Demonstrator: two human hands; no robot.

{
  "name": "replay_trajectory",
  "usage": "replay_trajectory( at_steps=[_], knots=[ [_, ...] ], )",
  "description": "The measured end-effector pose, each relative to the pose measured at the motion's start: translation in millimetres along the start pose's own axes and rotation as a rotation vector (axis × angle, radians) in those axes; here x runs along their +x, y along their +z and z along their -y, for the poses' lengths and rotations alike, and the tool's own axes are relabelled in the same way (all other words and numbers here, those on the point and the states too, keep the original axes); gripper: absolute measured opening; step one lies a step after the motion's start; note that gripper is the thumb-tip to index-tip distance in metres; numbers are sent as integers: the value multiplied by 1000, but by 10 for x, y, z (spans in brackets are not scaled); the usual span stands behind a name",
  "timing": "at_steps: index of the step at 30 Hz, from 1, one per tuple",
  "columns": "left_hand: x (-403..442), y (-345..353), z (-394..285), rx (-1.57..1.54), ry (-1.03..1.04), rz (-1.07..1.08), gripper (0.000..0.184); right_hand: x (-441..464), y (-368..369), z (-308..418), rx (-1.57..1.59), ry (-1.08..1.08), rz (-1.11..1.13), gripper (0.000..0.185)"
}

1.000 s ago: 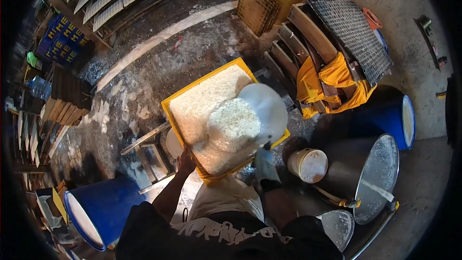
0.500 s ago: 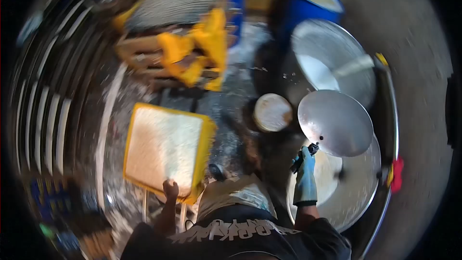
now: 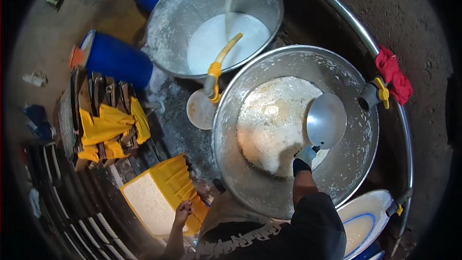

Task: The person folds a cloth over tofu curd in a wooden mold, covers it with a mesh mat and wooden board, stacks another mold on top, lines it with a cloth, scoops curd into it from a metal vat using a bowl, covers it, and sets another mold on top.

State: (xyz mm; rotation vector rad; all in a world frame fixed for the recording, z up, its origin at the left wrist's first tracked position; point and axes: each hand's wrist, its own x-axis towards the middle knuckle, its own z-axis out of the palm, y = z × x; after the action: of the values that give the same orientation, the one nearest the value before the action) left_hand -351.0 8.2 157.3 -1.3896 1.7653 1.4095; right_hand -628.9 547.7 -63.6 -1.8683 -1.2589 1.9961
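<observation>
My right hand (image 3: 305,155), in a pale glove with a dark cuff, grips the handle of a round metal pan (image 3: 327,118). The pan is over the whitish, frothy contents (image 3: 274,115) of a large metal vat (image 3: 231,163); whether it touches them I cannot tell. My bare left hand (image 3: 183,209) has its fingers curled, with nothing visible in them. It is beside a yellow cloth (image 3: 175,180) that lines a box filled level with a pale mass (image 3: 149,204). Any contact with the cloth is unclear.
Behind stands a second metal vat (image 3: 166,33), white liquid streaming into it. A yellow-tipped hose (image 3: 226,50) crosses its rim. At right runs a metal pipe (image 3: 409,154) with a valve (image 3: 373,94) and red cloth (image 3: 392,74). A blue barrel (image 3: 115,60) and yellow-draped wooden stack (image 3: 108,125) stand left.
The view has swung right, bringing the near vat to the centre. The pan has moved over the vat's contents. My left hand now appears beside the yellow cloth rather than above the pale mass.
</observation>
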Motion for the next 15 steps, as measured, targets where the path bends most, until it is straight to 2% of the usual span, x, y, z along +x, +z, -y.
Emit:
replay_trajectory(
  at_steps=[2,3,4,6,7,8,10,11,12,13,15],
  knots=[
    [-106,147,-233,48,-42,-34,25,230,352,-144,94,-164,-126,28],
    [-147,176,-274,61,-53,-4,29,154,498,-82,107,-252,-67,43],
    [-179,190,-305,74,-66,27,34,-58,703,129,172,-131,-27,45],
    [-231,272,-447,146,-154,3,37,687,844,-483,110,-304,-66,43],
    [-257,314,-528,152,-168,0,38,1054,895,-934,111,-280,-83,43],
    [-267,332,-578,153,-181,-3,39,1375,966,-1389,-24,-381,-138,37],
    [-251,283,-605,127,-189,-5,44,1542,1094,-1727,-158,-461,-190,31],
    [-240,251,-591,100,-163,34,45,1361,1178,-1485,-242,-243,-47,26],
    [-213,234,-601,71,-138,75,47,1042,1242,-1070,-347,108,174,22],
    [-230,329,-683,38,-161,23,30,868,1286,-808,-393,304,311,19],
    [-190,325,-682,17,-173,22,30,798,1240,-654,-448,479,476,20]
  ],
)
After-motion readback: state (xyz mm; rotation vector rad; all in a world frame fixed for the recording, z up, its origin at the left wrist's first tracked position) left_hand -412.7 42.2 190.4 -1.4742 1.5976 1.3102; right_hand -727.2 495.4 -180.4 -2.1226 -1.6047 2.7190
